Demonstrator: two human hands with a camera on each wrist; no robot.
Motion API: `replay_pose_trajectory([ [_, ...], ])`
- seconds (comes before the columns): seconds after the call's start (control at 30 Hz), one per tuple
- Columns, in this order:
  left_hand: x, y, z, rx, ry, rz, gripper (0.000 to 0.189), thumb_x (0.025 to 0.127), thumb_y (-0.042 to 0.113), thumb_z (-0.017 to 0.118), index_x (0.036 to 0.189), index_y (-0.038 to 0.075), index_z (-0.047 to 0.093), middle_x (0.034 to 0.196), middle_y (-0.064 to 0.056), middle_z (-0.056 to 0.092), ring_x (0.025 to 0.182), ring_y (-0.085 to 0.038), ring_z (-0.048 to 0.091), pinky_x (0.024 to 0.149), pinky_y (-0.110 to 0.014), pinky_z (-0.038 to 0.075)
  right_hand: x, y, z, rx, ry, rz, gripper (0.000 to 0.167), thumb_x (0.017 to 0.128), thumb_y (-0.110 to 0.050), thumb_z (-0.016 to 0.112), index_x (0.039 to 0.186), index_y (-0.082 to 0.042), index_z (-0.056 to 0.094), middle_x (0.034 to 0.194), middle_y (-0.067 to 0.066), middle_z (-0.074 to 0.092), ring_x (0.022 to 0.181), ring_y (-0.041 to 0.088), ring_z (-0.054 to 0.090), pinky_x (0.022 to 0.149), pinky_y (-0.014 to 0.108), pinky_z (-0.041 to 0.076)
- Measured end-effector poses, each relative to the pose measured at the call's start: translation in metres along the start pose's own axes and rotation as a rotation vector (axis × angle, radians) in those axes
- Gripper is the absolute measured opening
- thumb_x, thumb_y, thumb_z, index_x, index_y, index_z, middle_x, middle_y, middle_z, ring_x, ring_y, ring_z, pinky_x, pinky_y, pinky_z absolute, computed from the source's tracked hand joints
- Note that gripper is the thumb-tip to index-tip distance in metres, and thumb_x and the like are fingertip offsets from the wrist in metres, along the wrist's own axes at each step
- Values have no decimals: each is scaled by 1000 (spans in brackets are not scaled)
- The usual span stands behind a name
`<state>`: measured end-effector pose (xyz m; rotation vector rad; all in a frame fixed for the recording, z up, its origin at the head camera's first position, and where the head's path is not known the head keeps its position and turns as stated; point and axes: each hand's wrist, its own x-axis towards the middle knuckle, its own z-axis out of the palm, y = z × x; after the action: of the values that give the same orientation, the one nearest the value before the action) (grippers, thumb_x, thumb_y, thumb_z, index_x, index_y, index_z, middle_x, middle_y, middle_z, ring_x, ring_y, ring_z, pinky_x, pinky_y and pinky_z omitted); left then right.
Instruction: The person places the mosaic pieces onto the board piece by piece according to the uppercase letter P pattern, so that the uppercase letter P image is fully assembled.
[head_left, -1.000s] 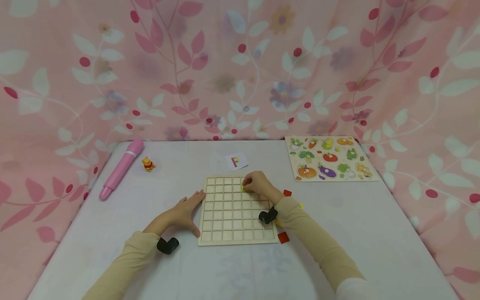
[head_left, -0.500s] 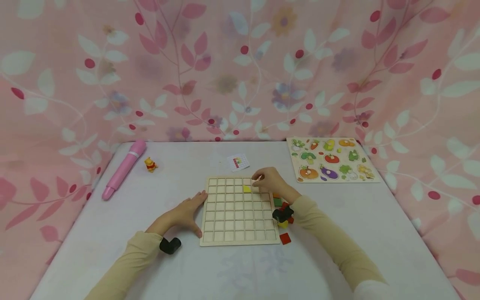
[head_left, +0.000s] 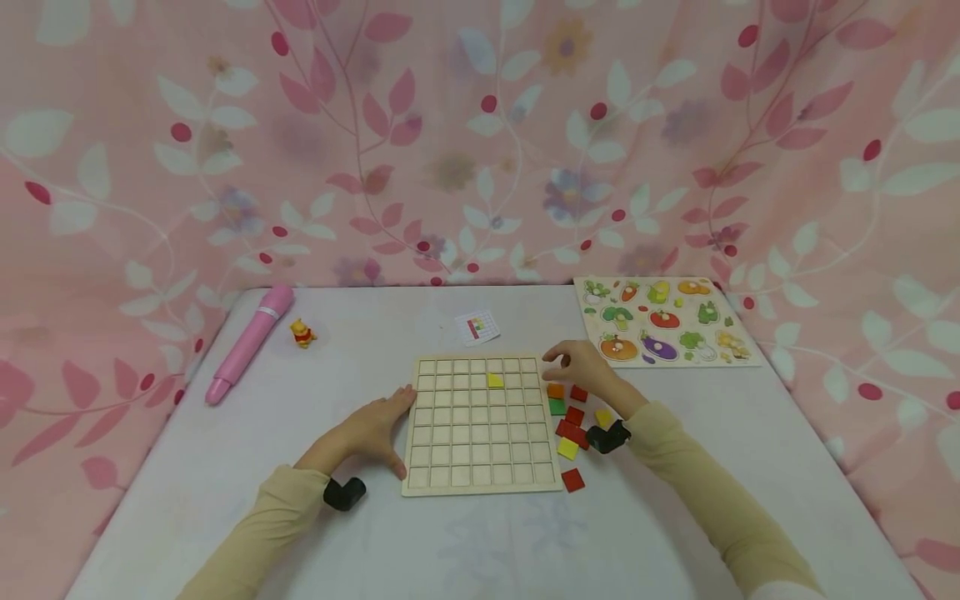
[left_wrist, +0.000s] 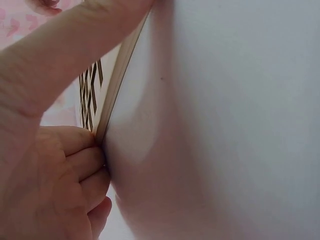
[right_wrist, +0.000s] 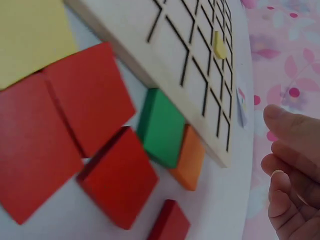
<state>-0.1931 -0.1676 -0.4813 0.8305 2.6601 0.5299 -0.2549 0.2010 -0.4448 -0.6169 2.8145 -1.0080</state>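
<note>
A wooden grid board point(head_left: 480, 432) lies on the white table. My left hand point(head_left: 367, 432) rests along its left edge, thumb and fingers spread; the left wrist view shows fingertips point(left_wrist: 82, 142) against the board's side. One yellow tile point(head_left: 496, 381) sits in an upper cell. Just beyond the board's upper right corner hovers my right hand point(head_left: 585, 368), thumb and fingers loosely bent around nothing. Beneath and nearer lie loose tiles: an orange tile point(right_wrist: 189, 157), a green tile point(right_wrist: 162, 129) close to the board's edge, several red tiles point(right_wrist: 120, 177) and yellow ones point(head_left: 567, 448).
Behind the board lies a small paper card point(head_left: 477, 327) with a coloured grid pattern. A vegetable puzzle board point(head_left: 592, 354) is at the back right. On the left are a pink stick-shaped object point(head_left: 251, 343) and a small bear figure point(head_left: 302, 333). A floral curtain point(head_left: 480, 142) hangs behind.
My right hand has let go of the yellow tile in its cell and moved right, off the board, uncovering the loose tiles. My left hand stays at the board's left edge.
</note>
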Motion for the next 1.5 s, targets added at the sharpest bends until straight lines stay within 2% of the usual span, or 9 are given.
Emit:
replay_pose_trajectory([
  [0.13, 0, 2, 0, 15, -7, -14, 129, 42, 53, 81, 139, -6, 19, 143, -21, 16, 130, -31, 18, 101, -45, 21, -6, 4, 4, 8, -9, 26, 27, 75, -18, 72, 97, -3, 67, 75, 2, 55, 64, 18, 43, 49, 26, 36],
  [0.43, 1, 4, -2, 5, -22, -43, 129, 42, 51, 82, 139, -5, 19, 143, -22, 16, 129, -33, 19, 99, -48, 23, -12, 17, 15, 10, -42, 24, 25, 75, -16, 72, 96, -3, 66, 69, 3, 49, 59, 16, 41, 47, 25, 33],
  [0.67, 1, 6, -3, 15, -16, -40, 129, 42, 52, 82, 139, -5, 19, 143, -22, 17, 129, -33, 20, 99, -48, 24, -13, 22, 22, -7, -41, 48, 24, 73, -18, 75, 92, -5, 66, 73, 0, 53, 66, 17, 44, 55, 27, 39],
  [0.9, 0, 7, -4, 21, -16, -65, 130, 40, 53, 82, 140, -3, 19, 143, -22, 17, 128, -34, 21, 99, -48, 24, -13, 25, 26, -52, -28, 21, 18, 75, -16, 73, 88, -6, 66, 74, -2, 53, 68, 16, 46, 60, 27, 42],
  [1.03, -1, 8, -4, 12, -12, -59, 130, 40, 52, 82, 139, -4, 20, 142, -22, 17, 128, -35, 21, 99, -48, 24, -14, 25, 26, -88, -39, 8, 14, 77, -15, 71, 86, -6, 66, 74, -2, 53, 68, 15, 46, 60, 27, 42],
  [1.27, 0, 6, -3, 0, 0, -35, 129, 40, 52, 82, 138, -5, 21, 142, -23, 19, 128, -36, 22, 98, -48, 24, -14, 24, 21, -127, -100, -12, 16, 76, -12, 71, 90, -5, 66, 75, -1, 52, 69, 16, 46, 63, 27, 42],
  [1.5, 0, 4, -2, 5, -7, -46, 129, 40, 53, 82, 139, -4, 21, 142, -22, 18, 128, -36, 21, 98, -49, 24, -12, 20, 17, -159, -170, -7, 22, 74, -4, 69, 96, -4, 66, 81, 2, 54, 73, 17, 48, 67, 30, 45],
])
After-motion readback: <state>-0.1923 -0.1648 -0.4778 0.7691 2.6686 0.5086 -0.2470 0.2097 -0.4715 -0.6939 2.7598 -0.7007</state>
